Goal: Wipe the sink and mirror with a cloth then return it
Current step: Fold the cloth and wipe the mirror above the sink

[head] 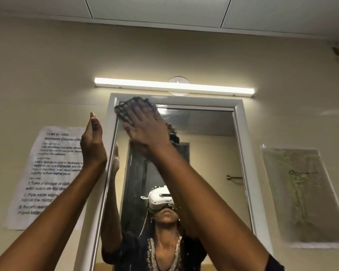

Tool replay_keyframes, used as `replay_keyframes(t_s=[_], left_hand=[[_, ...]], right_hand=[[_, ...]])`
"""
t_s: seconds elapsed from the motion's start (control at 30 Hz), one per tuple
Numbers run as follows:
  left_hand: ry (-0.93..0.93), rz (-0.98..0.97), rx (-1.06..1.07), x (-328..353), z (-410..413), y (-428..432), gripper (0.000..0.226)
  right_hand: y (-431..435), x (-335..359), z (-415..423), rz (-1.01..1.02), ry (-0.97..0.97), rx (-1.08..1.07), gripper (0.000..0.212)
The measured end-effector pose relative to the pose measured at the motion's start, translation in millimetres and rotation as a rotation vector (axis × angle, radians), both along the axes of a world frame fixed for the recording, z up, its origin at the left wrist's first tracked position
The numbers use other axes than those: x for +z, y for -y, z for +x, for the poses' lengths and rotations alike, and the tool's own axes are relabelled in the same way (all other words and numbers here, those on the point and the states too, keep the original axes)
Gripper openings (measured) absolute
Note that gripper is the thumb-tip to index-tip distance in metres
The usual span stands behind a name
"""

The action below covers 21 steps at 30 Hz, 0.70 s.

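Observation:
A white-framed mirror (pixel 209 153) hangs on the beige wall straight ahead. My right hand (pixel 145 128) presses a dark cloth (pixel 125 107) flat against the glass at the mirror's top left corner, fingers spread over it. My left hand (pixel 93 143) is raised beside the mirror's left frame, fingers straight and together, palm turned inward, holding nothing. The glass reflects a person wearing a white headset with both arms raised. The sink is out of view.
A lit tube light (pixel 174 88) runs above the mirror. A printed task sheet (pixel 47 178) is taped to the wall on the left, a plastic-covered drawing (pixel 301 194) on the right. The mirror reflects a dark door and a towel rail.

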<state>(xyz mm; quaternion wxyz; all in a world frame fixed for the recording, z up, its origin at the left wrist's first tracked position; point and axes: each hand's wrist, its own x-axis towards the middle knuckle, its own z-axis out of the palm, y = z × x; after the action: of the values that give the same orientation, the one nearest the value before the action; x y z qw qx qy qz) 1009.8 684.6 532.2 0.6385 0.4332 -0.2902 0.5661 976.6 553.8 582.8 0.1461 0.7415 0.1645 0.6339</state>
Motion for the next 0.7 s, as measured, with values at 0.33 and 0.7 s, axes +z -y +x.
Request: replay_keyframes(t_s=[0.33, 0.7], left_hand=[[-0.023, 0.02, 0.003, -4, -5, 2, 0.053], [-0.028, 0.037, -0.116, -5, -6, -1, 0.052]], right_hand=[[136, -18, -18, 0.509, 0.147, -0.006, 0.055], [130, -71, -15, 0.931, 0.248, -0.038, 0.055]])
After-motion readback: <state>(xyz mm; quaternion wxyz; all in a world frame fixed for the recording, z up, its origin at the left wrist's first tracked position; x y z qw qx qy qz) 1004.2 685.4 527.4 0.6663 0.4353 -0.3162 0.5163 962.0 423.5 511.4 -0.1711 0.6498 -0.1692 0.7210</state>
